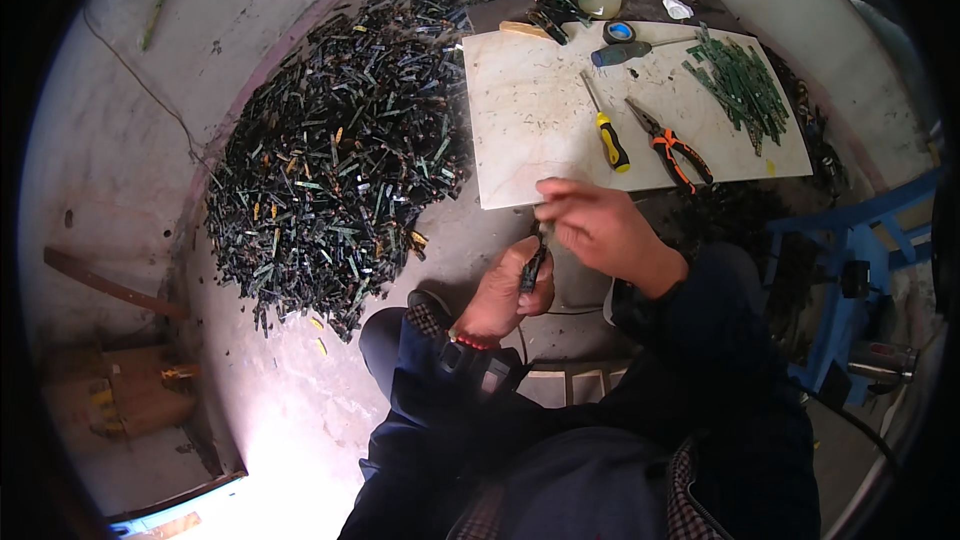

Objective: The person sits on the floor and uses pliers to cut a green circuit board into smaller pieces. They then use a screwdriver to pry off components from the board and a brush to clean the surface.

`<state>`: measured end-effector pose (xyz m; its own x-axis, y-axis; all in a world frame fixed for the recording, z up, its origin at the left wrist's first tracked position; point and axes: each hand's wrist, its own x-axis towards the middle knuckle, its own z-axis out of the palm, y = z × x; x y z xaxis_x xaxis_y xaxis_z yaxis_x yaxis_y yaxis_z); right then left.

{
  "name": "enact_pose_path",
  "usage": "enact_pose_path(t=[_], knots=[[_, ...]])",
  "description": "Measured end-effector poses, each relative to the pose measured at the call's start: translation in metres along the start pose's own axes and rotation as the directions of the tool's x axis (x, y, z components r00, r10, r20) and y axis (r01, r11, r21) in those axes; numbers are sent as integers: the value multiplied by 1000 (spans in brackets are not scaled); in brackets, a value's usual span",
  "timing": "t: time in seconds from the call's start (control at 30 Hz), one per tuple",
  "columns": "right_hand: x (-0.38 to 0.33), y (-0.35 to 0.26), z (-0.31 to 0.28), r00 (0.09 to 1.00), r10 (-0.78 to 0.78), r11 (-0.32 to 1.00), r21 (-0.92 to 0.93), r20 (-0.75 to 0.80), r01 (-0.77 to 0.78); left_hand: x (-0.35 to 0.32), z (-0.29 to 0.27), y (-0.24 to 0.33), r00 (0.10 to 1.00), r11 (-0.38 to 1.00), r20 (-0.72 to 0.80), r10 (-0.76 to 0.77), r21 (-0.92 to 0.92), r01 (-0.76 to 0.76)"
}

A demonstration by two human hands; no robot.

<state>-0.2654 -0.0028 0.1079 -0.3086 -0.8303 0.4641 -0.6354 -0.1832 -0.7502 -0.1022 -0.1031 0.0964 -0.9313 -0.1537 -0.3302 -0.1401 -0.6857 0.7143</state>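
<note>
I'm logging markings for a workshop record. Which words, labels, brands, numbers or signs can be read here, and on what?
No text can be read anywhere.
Dark piece in the left hand: any marking is too small to read.
Green strips: too small to read.
Pliers and yellow-and-black screwdriver: nothing legible.

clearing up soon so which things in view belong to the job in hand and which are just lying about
Likely the job:
small dark narrow piece in the left hand
heap of dark narrow strips
flat green strips
yellow-and-black screwdriver, unheld
orange-and-black pliers, unheld

Seemingly just lying about:
black tape roll with blue core
crumpled white scrap
</note>
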Motion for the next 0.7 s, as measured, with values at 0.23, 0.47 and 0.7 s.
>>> enact_pose_path(t=[0.23, 0.47, 0.7], knots=[[8, 0, -8, 698, 693, 384, 725, 183, -572, 2, 6, 0, 995, 978, 73, 70, 193, -83], [1, 1, -5, 999, -44, 999, -30, 30, 45, -3, 1, -2, 1000, 1000, 9, -8, -4, 8], [1, 9, -3, 665, 728, 316, 779, 166, -541, 5, 5, -1, 999, 997, 43, 10, 80, -13]])
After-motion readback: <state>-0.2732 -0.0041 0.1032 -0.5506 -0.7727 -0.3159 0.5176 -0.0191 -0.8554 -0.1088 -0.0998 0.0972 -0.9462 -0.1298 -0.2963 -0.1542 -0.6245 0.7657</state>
